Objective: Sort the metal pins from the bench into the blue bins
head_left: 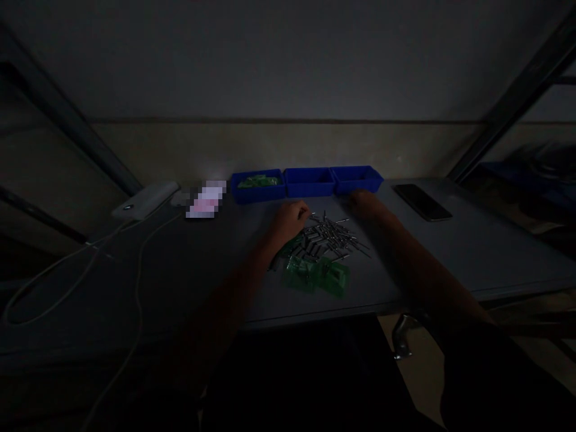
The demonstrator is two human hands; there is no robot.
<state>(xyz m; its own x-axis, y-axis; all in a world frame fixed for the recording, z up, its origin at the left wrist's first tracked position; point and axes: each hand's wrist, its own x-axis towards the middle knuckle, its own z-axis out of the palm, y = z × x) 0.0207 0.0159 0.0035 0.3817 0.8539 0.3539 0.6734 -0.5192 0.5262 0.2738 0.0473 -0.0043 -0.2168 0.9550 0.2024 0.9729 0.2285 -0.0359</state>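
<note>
Just left of a pile of thin metal rods or pins (335,235), my left hand (289,221) is closed, with thumb and fingers drawn together. Whatever it may hold is too small and dark to make out. My right hand (365,205) lies right of the pile, in front of the right blue bin (355,187). Its fingers are curled in, and their contents, if any, are hidden. Shorter metal cylinders (312,241) are mixed into the pile's left side. Clear green plastic pieces (300,274) lie at the near edge of the pile, some partly under the metal parts.
Side by side at the back stand a left blue bin (258,194) holding green pieces and a middle blue bin (309,189). A dark phone (422,202) lies right. A lit phone (207,201), a white device (147,201) and a loose cable (138,270) occupy the left.
</note>
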